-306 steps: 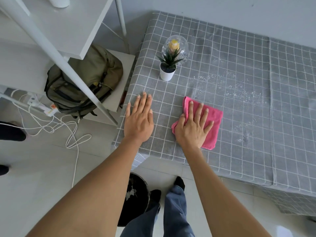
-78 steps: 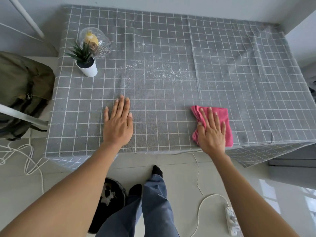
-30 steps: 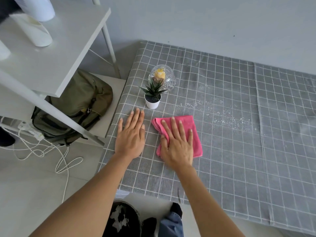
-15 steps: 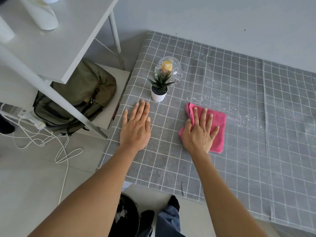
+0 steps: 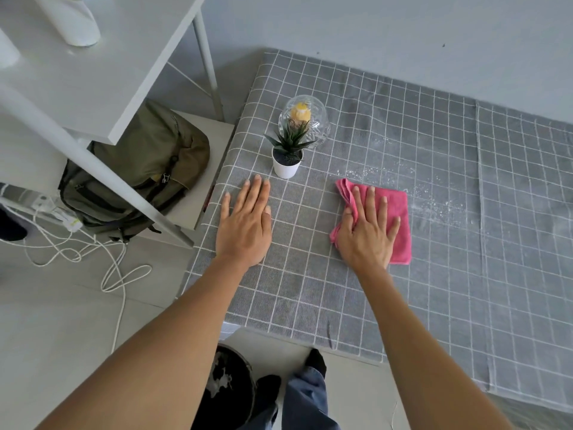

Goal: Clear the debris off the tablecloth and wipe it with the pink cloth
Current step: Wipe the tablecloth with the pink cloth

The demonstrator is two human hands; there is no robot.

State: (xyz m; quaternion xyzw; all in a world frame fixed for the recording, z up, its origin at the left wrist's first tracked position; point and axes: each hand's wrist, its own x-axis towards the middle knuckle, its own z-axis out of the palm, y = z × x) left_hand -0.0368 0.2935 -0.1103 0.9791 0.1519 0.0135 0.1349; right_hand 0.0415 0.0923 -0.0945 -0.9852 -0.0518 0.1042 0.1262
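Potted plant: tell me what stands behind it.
Behind the potted plant stands a clear glass dome with a yellow figure inside. The plant's leaves cover the dome's lower front, so its base cannot be seen.

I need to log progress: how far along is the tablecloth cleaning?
Done: the tablecloth nearest the person looks free of crumbs. In hand: the right hand presses the pink cloth flat while the left hand rests flat on the fabric. Left: white debris lies scattered beyond the cloth, behind and to its right.
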